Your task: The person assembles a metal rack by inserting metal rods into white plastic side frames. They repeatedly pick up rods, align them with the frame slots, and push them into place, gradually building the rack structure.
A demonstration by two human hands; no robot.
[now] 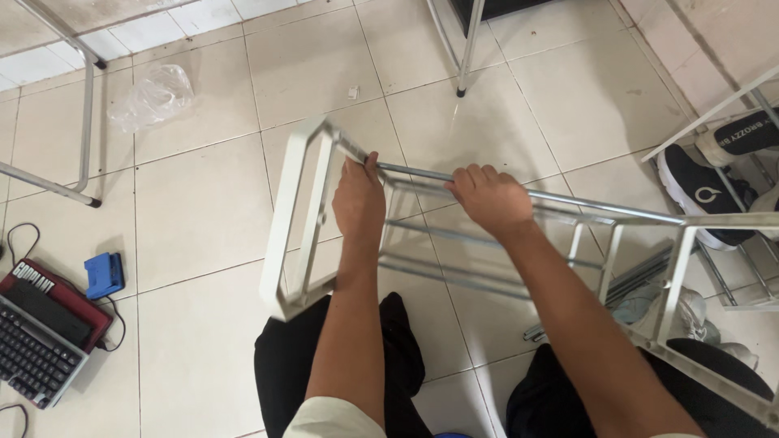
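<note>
Left hand (359, 199) and right hand (489, 197) both clench top rail (414, 173) of metal rack (294, 227), frame centre | risk: end frame may slip off rail, pinching fingers.

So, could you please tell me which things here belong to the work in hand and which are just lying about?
In hand:
- left hand and right hand, both gripping the top rod
- white metal rack frame

Lying about:
- crumpled clear plastic bag
- blue box
- keyboard
- black shoe
</note>
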